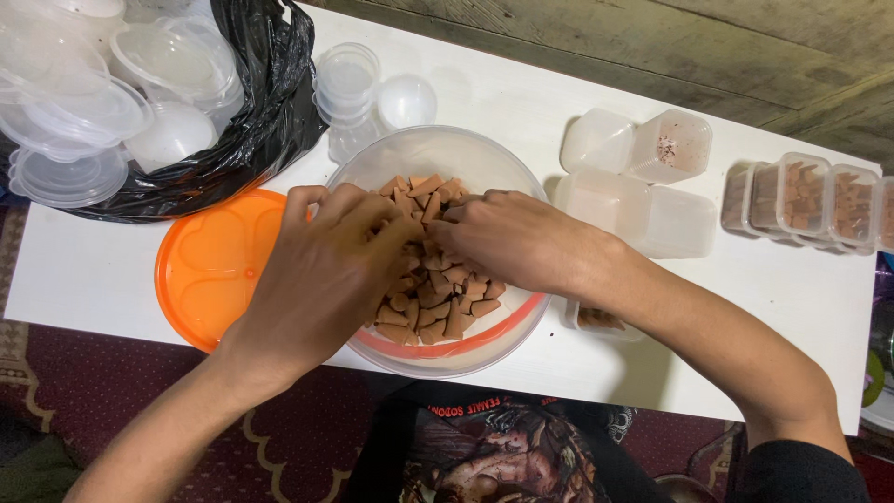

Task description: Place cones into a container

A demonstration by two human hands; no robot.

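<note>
Cones (447, 303) of reddish-brown colour, small and many, lie heaped inside a round clear tub (484, 158) that stands in the middle of the white table (810, 307), near its front edge; both hands are down in this heap. Left hand (326, 270) comes in from the lower left, its fingers bent and pushed among the cones, so I cannot tell if they grip any; right hand (517, 237) comes from the right, its fingers also curled and their tips hidden in the pile, and what they hold cannot be seen; the two hands almost touch at the fingertips.

Just beside the tub on its left lies an orange round lid (209, 265), flat on the table, partly under the left hand; behind it a black plastic bag (270, 121) holds clear round containers with lids; a stack of small clear cups (346, 93) stands behind the tub; to the right are square clear boxes (643, 191), and further right a row of small boxes filled with cones (805, 200).
</note>
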